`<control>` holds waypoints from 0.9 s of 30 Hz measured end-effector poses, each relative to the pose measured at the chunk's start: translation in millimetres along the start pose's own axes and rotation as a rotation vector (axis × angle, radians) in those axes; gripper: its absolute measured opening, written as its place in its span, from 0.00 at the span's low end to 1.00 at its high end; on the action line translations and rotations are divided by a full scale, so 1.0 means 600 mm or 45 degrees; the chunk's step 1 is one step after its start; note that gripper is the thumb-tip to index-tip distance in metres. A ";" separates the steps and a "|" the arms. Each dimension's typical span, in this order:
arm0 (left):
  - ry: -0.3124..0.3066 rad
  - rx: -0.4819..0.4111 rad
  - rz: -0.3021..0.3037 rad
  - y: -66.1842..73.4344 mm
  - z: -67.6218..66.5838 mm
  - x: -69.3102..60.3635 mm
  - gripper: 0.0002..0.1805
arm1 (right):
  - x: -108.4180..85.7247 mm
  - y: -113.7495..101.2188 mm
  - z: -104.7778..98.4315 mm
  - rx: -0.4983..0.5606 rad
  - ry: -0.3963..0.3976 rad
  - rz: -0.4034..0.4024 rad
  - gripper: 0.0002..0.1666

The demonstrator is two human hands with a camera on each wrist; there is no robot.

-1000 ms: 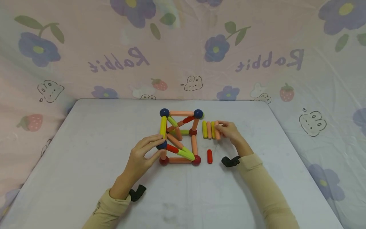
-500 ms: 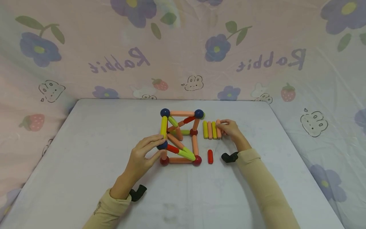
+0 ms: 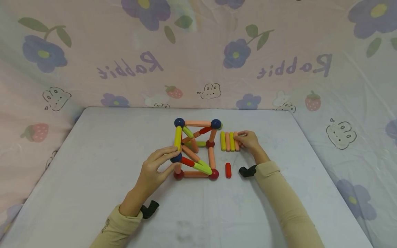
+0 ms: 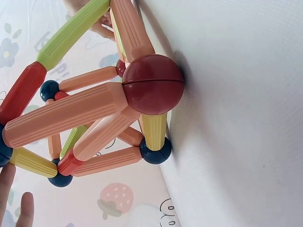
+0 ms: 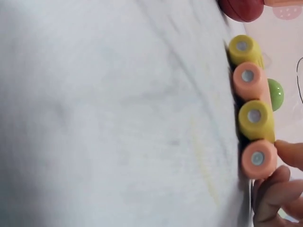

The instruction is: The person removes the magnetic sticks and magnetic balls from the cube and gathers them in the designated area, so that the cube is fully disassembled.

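A frame of magnetic rods and balls stands mid-table, with blue balls at its upper corners and red ones lower down. My left hand holds the near-left blue ball between fingers and thumb; in the left wrist view only some fingertips show, under the frame. To the frame's right, yellow and orange rods lie side by side in a row. My right hand pinches the orange magnetic rod at the row's right end. That rod lies against the yellow rod beside it.
A single red rod lies on the white table, nearer than the row. Behind the frame's far-right corner a green ball partly shows. A printed curtain hangs behind the table's far edge.
The orange rod in my right hand has gone from overlapping the row, through a slight tilt, to lying straight alongside the others. My left hand has stayed at the blue ball.
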State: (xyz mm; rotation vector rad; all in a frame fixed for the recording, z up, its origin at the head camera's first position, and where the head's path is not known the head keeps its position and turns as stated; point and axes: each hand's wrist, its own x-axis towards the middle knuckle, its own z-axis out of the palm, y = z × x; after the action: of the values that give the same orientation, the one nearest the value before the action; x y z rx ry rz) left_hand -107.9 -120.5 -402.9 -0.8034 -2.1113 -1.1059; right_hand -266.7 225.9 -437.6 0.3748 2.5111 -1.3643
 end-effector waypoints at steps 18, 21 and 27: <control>0.010 -0.006 0.011 -0.005 0.002 -0.003 0.26 | -0.072 -0.003 0.023 -0.088 -0.001 -0.241 0.24; 0.006 -0.007 0.009 -0.004 0.001 -0.002 0.26 | -0.091 -0.009 0.036 -0.097 -0.020 -0.310 0.22; -0.003 -0.001 -0.012 -0.003 0.001 -0.003 0.25 | -0.132 -0.029 0.069 -0.017 -0.037 -0.484 0.20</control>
State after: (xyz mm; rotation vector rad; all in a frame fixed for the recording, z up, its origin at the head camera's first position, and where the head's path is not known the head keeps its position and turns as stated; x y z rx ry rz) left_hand -108.6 -121.2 -405.3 -0.7960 -2.1186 -1.1113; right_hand -194.4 173.8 -418.3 -0.1343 2.6583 -1.4643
